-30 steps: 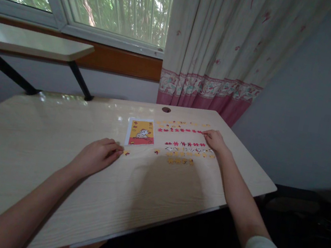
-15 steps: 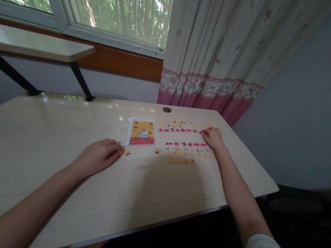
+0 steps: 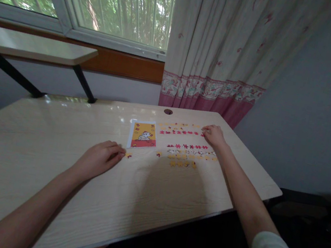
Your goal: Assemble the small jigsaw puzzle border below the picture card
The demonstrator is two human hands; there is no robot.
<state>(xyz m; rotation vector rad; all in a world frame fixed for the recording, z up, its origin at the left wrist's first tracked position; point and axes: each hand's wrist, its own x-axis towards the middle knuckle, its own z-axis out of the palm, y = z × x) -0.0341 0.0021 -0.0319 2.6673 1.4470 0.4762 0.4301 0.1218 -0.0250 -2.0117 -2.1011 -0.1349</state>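
My left hand (image 3: 103, 156) rests on the table with thumb and forefinger pinched at the edge of a yellow jigsaw piece (image 3: 128, 155) with dark red marks. My right hand (image 3: 213, 136) reaches to the right end of the far rows, its fingertips closed together; whatever they pinch is hidden. Just under these fingertips runs a row of red jigsaw pieces (image 3: 183, 132). Behind it lie yellow pieces (image 3: 181, 125). Nearer to me are another red row (image 3: 192, 146), white-and-black pieces (image 3: 191, 150) and yellow pieces (image 3: 179, 164). A single yellow-and-red piece (image 3: 159, 154) sits apart.
A picture card (image 3: 144, 135) with a white animal on yellow and red lies between the hands. The wooden table (image 3: 80, 207) has a round cable hole (image 3: 168, 111) near its back edge. A raised shelf (image 3: 32, 45) stands at the left, and a curtain (image 3: 216, 56) hangs behind.
My right hand has shifted slightly away from me, from the end of the red row towards the yellow row behind. My left hand stays at its yellow piece. The view has tilted a little.
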